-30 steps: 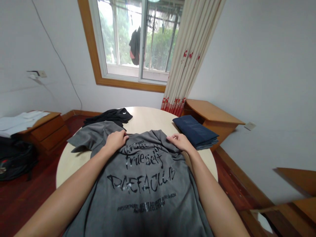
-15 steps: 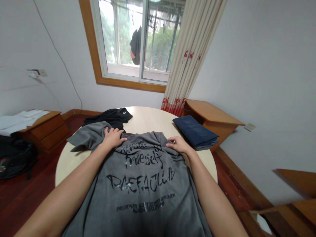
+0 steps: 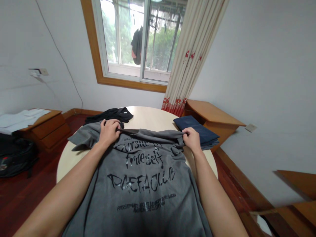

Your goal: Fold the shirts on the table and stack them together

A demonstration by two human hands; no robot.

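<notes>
A grey T-shirt [image 3: 144, 189] with black lettering lies spread over the round table, its neck end away from me and its lower part running off toward me. My left hand [image 3: 109, 131] is closed on the cloth at the left shoulder, beside the collar. At the right, my right hand [image 3: 192, 138] pinches the shirt's far edge between thumb and fingers. Between both hands that edge is pulled into a straight band with folds below it. The left sleeve lies flat beyond my left hand.
A rumpled black garment [image 3: 111, 115] lies at the table's far left. Folded dark blue clothes [image 3: 195, 128] are stacked at the right edge. Pale tabletop [image 3: 150, 117] shows at the back. Wooden furniture [image 3: 212, 113] stands behind the stack, near the curtain [image 3: 192, 62].
My right hand has moved right and slightly up, taking the shirt's edge along and stretching it straight. My left hand has shifted slightly up and its fingers have curled onto the cloth.
</notes>
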